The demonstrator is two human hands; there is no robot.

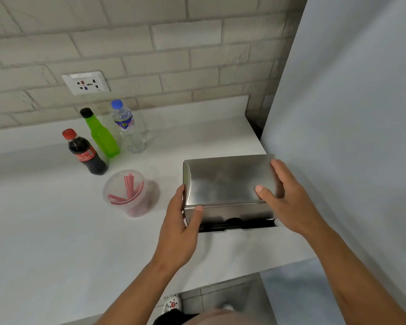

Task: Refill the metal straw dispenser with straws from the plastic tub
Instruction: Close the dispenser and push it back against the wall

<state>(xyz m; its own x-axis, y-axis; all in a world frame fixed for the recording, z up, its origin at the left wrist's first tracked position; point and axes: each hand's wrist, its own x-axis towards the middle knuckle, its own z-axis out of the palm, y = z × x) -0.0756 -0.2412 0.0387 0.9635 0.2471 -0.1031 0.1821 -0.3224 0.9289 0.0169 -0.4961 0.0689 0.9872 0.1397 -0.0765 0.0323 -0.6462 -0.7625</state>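
The metal straw dispenser (223,181) is a closed steel box standing on the white counter at the right, its front slot showing dark straws. My left hand (181,228) grips its left front corner, thumb on the front face. My right hand (288,198) clasps its right side, thumb resting on the lid. A clear round plastic tub (127,195) with several red-and-white wrapped straws stands open just left of the dispenser, apart from both hands.
Three bottles stand behind the tub: a cola bottle (86,152), a green bottle (101,134) and a water bottle (128,127). A wall socket (86,82) sits on the brick wall. A pale panel (349,113) rises right of the dispenser. The counter's front edge (244,275) lies near me.
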